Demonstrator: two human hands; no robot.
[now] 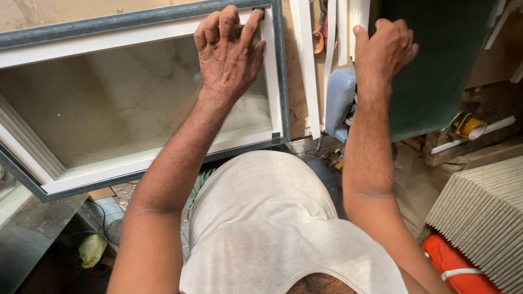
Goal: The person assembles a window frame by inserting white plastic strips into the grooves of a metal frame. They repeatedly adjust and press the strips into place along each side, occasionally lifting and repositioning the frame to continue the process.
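Item 1, nearest: our own torso in a pale grey vest [272,218], both forearms reaching away from it.

Item 2, low right: an orange ribbed cylinder [455,267] with a white band, beside a stack of ribbed grey panels [485,212].

Item 3, low left: a yellowish rag [91,249] on dark floor near pale tiles.

Item 4, centre left: a glazed window frame [141,92], white inner profile with a dark grey outer edge, lying flat before us and tilted in view; through its glass we see a marbled pale surface.

Item 5: our left hand [229,51], palm down on the frame's far right corner, fingers spread and curled over the top rail, pressing rather than closing round it.

Item 6: loose white strips [306,65] standing just right of the frame.

Item 7: our right hand [384,49], fingers bent over the left edge of a dark green board [436,71], gripping it; a light blue padded piece [339,100] sits just below the wrist.

Item 8, right: a roll of yellow tape [469,127] resting near a white strip.
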